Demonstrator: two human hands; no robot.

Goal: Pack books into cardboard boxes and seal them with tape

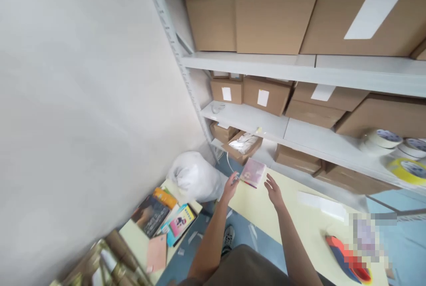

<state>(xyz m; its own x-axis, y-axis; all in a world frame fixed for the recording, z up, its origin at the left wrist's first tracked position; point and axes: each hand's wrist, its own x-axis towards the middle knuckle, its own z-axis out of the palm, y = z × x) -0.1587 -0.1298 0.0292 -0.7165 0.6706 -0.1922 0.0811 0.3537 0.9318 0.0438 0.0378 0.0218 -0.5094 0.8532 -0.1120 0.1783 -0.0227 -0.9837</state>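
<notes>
A pink-purple book or flat packet (pixel 253 173) lies on the pale yellow tabletop (pixel 256 204), with a darker red-purple strip along its near edge. My left hand (pixel 230 186) is at its left side, fingers partly spread; whether they touch it I cannot tell. To the right of the packet, my right hand (pixel 274 192) hovers with fingers apart and nothing in them. A thin white cord (pixel 228 162) curves down just behind my left hand.
Shelves ahead hold cardboard boxes (pixel 266 15) and tape rolls (pixel 382 139). A white sack (pixel 196 175) and a side table with books (pixel 181 224) stand left. An orange-and-blue object (pixel 339 250) is at right, partly pixelated. Paper scraps (pixel 192 237) litter the floor.
</notes>
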